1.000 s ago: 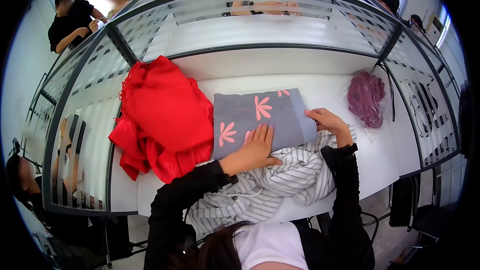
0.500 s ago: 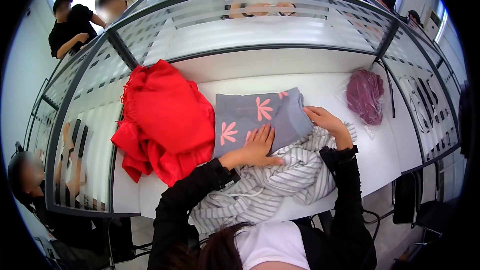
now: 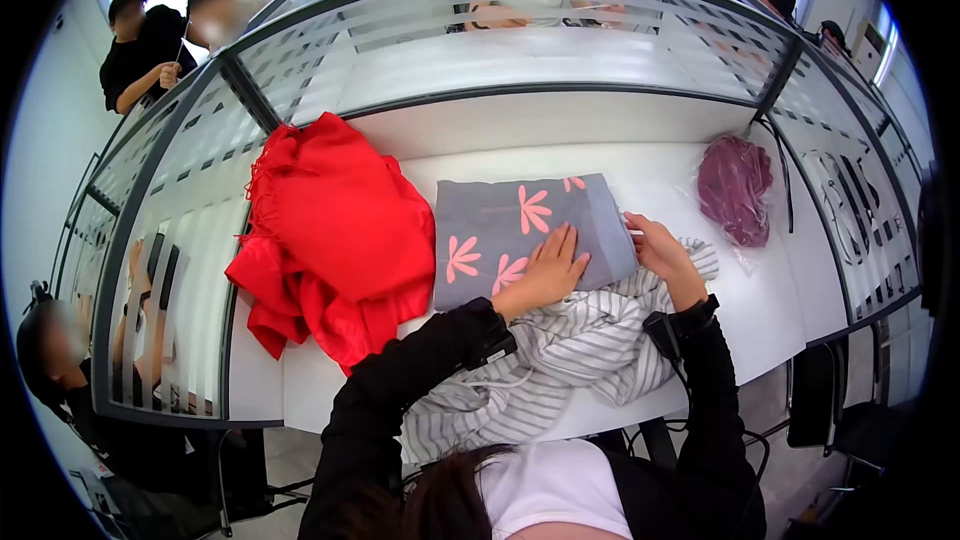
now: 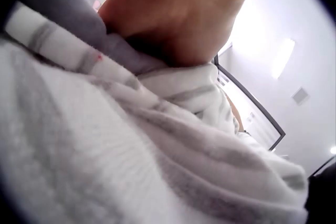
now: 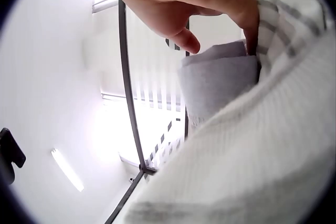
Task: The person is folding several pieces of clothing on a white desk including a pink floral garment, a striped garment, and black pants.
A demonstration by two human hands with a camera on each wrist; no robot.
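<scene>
A folded grey scarf (image 3: 480, 202) with pink flower prints lies at the middle of the table. My left hand (image 3: 548, 268) rests flat on it, fingers spread toward its right side. At the scarf's right edge is my right hand (image 3: 658, 248), its fingertips right at the pale border. In the right wrist view the bent fingers (image 5: 189, 43) show just above the scarf's folded end (image 5: 215, 77). A white and grey striped cloth (image 3: 600, 335) lies crumpled beneath both wrists, along the scarf's near side. It fills much of the left wrist view and hides the left fingers.
A heaped red fringed shawl (image 3: 340, 230) lies against the scarf's left side. Toward the back right sits a purple bundle in a clear bag (image 3: 735, 190). Framed, striped partitions (image 3: 540, 90) surround the white table (image 3: 755, 315). Several people are beyond them.
My left hand has slid right across the scarf. The scarf's right border was lifted and bent half a second ago and now lies flatter, with my right hand slightly lower and farther right.
</scene>
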